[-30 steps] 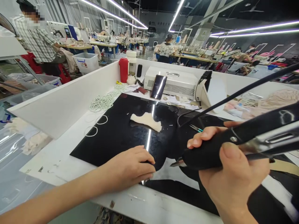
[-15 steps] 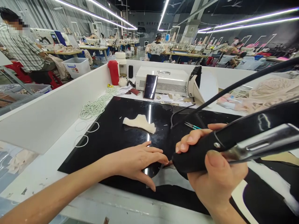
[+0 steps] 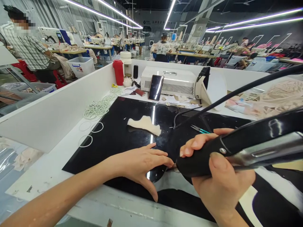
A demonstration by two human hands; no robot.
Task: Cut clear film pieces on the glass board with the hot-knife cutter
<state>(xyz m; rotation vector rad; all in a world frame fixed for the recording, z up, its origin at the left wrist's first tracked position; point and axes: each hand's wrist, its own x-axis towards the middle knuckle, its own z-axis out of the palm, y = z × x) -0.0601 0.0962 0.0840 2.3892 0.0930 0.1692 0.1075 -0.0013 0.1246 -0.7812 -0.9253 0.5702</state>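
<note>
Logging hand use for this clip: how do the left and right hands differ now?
Pose: the left hand is palm down with fingers spread over the black sheet; the right hand curls around a black tool.
Thumbs: the left hand's stands apart from its fingers; the right hand's lies against the tool.
Shared: both hands are bare.

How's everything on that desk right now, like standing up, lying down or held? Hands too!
Left hand: open, fingers spread
Right hand: closed around black tool
Black tool: held
Phone: propped up, tilted
Red bottle: upright
Black spool: upright
Cream piece: lying down
Tweezers: lying down
Pale green bands: heaped
</note>
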